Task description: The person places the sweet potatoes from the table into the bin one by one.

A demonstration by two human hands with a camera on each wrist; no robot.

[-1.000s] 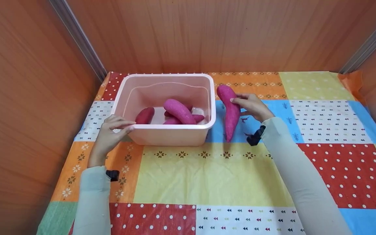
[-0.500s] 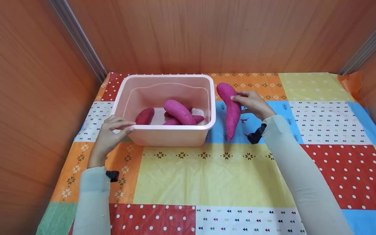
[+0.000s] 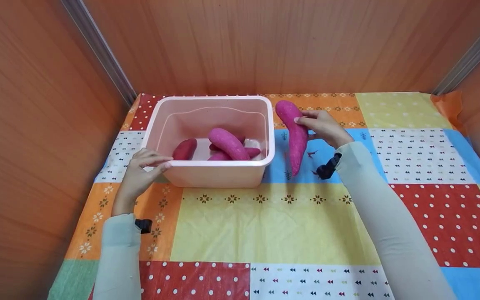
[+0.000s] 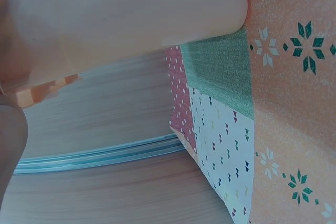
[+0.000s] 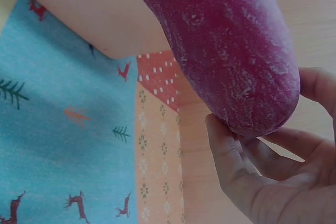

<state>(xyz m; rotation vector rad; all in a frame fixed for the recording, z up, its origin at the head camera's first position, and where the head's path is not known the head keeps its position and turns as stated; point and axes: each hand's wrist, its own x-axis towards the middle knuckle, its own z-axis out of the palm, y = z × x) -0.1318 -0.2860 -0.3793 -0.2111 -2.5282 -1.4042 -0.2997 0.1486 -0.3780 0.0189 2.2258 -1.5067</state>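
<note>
My right hand (image 3: 323, 127) grips a long pink-purple sweet potato (image 3: 293, 135) just right of a pale pink plastic bin (image 3: 219, 175). Its thick end points away from me and its thin tip towards me. In the right wrist view, thumb and fingers pinch the sides of the sweet potato (image 5: 231, 51). At the bin's near left corner, my left hand (image 3: 138, 173) pinches the rim between thumb and fingers. Inside lie several sweet potatoes: a dark red one (image 3: 185, 149) at the left and a pink one (image 3: 228, 143) across others, partly hidden by the front wall.
A patchwork-print tablecloth (image 3: 273, 229) covers the table. Wood-grain panels (image 3: 240, 46) stand behind and at both sides, with metal corner strips (image 3: 100, 50). The bin (image 4: 131, 19) blocks much of the left wrist view.
My right hand has lifted the sweet potato slightly, moving it up and a little farther from me. The left hand stays on the rim, and the bin's contents look the same.
</note>
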